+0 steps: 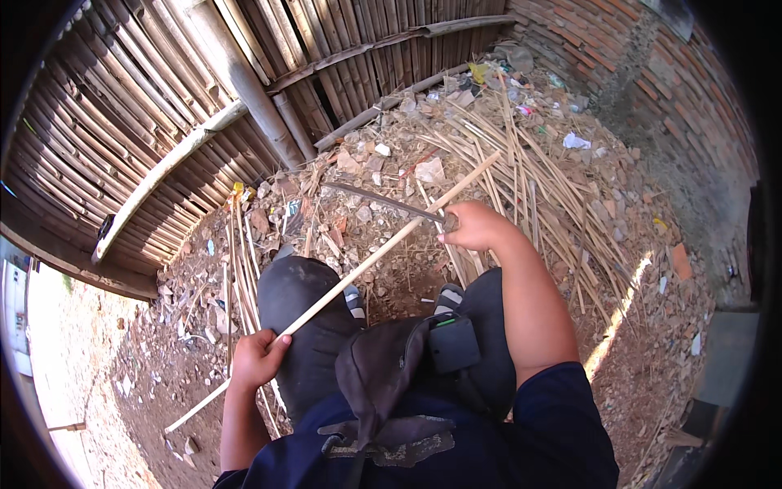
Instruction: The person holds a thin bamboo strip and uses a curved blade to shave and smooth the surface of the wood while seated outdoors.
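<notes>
Bamboo-slat fencing (163, 138) and a brick wall (676, 98) enclose a patch of earth (627, 383) littered with stones and scraps, where someone sits with both knees bent. One long pale stick (358, 265) slants across the lap, from low at the left, over the left thigh (297, 306), to its far end up at the right. The left hand (259, 359) is closed round the stick's lower part, thumb along the top; the right hand (474, 226) is clenched on the butt of a long dark knife (373, 198), whose blade crosses the stick just beside the fingers. Whether the blade passes over or under it is hard to tell.

The hands are well apart, so the stretch between them has no grip; it could roll or flex under the edge, and the blade might then skid. A slip down the stick would probably carry the edge toward the left thigh and the left hand, both bare of any visible guard. A slip off the side could threaten the feet (446, 299) below. The knife's tip points free, and the stick's far end reaches over the loose pile of sticks (550, 220), where snagging could jerk everything sideways.
</notes>
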Available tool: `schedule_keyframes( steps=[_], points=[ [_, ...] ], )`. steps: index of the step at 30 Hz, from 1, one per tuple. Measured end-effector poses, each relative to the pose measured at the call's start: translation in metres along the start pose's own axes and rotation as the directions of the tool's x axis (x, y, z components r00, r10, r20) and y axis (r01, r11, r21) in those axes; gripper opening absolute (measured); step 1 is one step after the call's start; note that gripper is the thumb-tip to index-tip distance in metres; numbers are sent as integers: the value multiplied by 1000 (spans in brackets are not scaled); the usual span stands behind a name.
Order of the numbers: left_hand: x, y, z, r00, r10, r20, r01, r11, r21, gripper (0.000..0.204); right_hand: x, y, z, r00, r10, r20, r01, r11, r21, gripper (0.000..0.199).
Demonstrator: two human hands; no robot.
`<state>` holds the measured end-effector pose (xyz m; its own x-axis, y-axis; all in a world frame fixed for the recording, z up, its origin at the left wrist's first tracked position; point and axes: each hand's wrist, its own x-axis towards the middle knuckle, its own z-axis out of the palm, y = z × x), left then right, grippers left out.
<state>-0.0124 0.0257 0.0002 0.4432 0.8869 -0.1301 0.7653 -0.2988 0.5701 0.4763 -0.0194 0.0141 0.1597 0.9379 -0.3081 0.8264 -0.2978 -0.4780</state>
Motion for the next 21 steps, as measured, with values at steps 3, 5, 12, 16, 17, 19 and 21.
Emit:
schedule_keyframes(
  steps=[3,5,12,16,17,19,21],
  points=[
    [0,1,0,1000,-10,3,10,1000,3,50,0,0,-2,999,-5,-36,5,1000,-11,47],
    [0,4,-2,1000,-12,6,12,1000,7,50,-1,-2,-2,1000,3,-15,-3,1000,-13,47],
    [-1,7,-2,1000,-2,-13,2,1000,9,50,-6,-3,-5,998,-5,-62,5,1000,9,46],
    [-1,3,0,1000,0,-19,1,1000,9,51,-6,-7,-11,999,28,-46,-29,999,-22,46],
    [0,2,1,1000,-2,-18,3,1000,12,51,-7,-7,-10,998,28,-47,-29,999,-23,46],
    [0,2,1,1000,-4,-17,4,1000,14,51,-7,-6,-8,997,20,-68,-23,999,-43,45],
    [0,6,-1,1000,-12,-3,12,1000,19,51,-6,-6,-8,998,22,-62,-25,999,-47,45]
  ],
)
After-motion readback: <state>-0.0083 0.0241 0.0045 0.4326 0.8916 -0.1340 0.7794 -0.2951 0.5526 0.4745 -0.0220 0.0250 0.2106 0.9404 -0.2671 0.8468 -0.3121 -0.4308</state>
